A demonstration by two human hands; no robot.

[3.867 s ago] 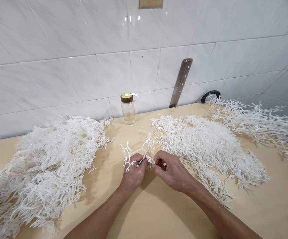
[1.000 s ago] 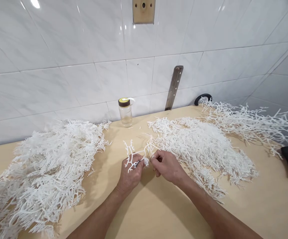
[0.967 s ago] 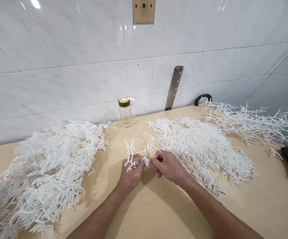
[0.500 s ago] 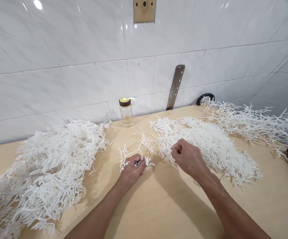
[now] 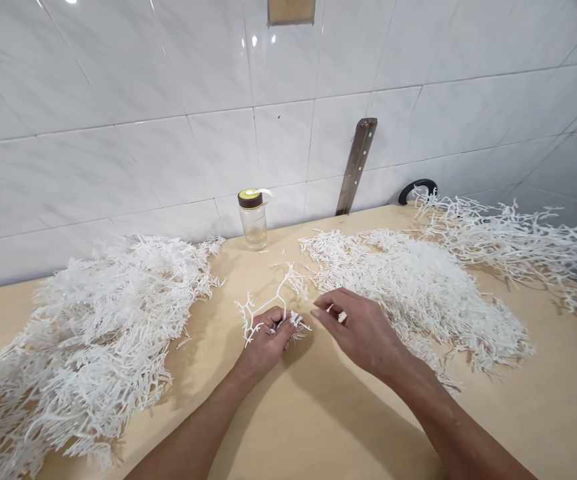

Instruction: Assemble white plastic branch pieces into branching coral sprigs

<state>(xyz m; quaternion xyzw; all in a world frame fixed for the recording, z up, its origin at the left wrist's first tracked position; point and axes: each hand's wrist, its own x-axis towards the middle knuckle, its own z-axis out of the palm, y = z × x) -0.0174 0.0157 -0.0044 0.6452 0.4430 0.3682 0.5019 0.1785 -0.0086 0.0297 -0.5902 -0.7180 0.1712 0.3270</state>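
Observation:
My left hand is closed around a white, thin-branched twig-like piece, whose forked arms stick out above and to the left of the fingers. A small tuft of short white strands pokes out by the thumb. Something grey shows between the fingers, too small to name. Just right of it, my right hand hovers with thumb and forefinger slightly apart, and nothing shows between them. Beyond that hand spreads a pile of short white strands.
A large heap of white branched pieces covers the table's left side. Longer white branches lie at the far right. Along the tiled wall stand a clear bottle, a metal strip and a black curved object.
My right hand has moved left from the strand pile towards my left hand, its pinched fingers now parted. The left hand keeps its grip. The view has tilted slightly down.

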